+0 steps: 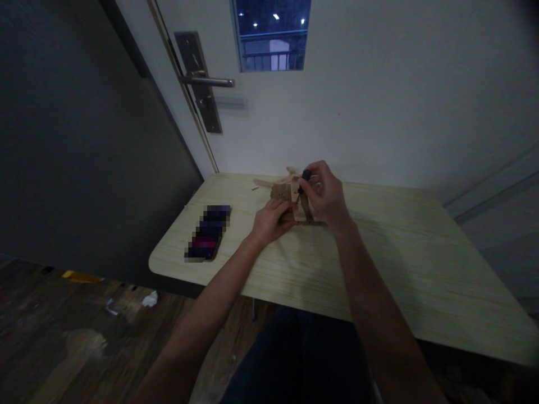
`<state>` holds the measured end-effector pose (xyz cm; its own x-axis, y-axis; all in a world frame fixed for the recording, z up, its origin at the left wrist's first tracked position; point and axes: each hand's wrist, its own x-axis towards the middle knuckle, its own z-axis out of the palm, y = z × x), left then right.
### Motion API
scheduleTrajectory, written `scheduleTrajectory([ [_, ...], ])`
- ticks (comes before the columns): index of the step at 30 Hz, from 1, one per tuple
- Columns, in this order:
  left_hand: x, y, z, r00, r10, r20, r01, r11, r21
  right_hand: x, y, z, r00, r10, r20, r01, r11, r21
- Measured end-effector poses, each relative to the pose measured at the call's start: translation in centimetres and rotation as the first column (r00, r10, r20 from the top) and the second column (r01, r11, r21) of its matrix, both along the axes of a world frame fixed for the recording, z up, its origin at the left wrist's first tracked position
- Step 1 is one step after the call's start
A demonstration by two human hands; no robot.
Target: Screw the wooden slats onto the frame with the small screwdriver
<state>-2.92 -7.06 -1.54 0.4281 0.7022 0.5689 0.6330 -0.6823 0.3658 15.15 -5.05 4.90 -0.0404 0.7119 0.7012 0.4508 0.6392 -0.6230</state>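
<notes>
A small wooden model [283, 193] made of light plywood pieces stands on the pale wooden table [400, 269] near its far edge. My left hand [269, 220] grips the model's near lower side, fingers curled round it. My right hand [323, 192] is closed on a small screwdriver with a black handle [304, 178], its tip pointing down onto the top of the model. Part of the model is hidden behind my right hand.
A phone [208, 233] lies flat on the table's left part. A small dark piece [255, 189] lies left of the model. Behind the table is a white door with a metal handle [207, 81] and a small window [273, 35]. The floor at left holds scraps.
</notes>
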Motion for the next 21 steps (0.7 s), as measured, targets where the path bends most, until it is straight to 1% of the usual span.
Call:
scheduleTrajectory([
  [3, -0.01, 0.09, -0.09, 1.0, 0.0, 0.001, 0.0, 1.0, 0.003, 0.09, 0.06, -0.24, 0.999, 0.03, 0.015, -0.029, 0.999, -0.039],
  [7, 0.0, 0.14, -0.19, 1.0, 0.001, 0.004, -0.001, 1.0, 0.013, 0.21, 0.07, -0.38, 0.995, 0.074, 0.063, -0.071, 0.996, -0.05],
  [13, 0.03, 0.14, -0.15, 1.0, 0.007, -0.002, -0.007, 1.0, 0.007, 0.17, 0.08, -0.35, 0.998, 0.02, 0.059, -0.016, 0.998, -0.055],
  [19, 0.11, -0.03, 0.13, 1.0, 0.008, 0.004, -0.008, 1.0, -0.005, 0.3, 0.11, 0.0, 0.986, -0.021, 0.164, 0.014, 0.999, 0.045],
  [21, 0.12, -0.09, 0.16, 1.0, 0.002, 0.016, -0.002, 1.0, -0.002, 0.29, 0.08, 0.01, 0.985, -0.014, 0.174, 0.005, 0.999, 0.05],
])
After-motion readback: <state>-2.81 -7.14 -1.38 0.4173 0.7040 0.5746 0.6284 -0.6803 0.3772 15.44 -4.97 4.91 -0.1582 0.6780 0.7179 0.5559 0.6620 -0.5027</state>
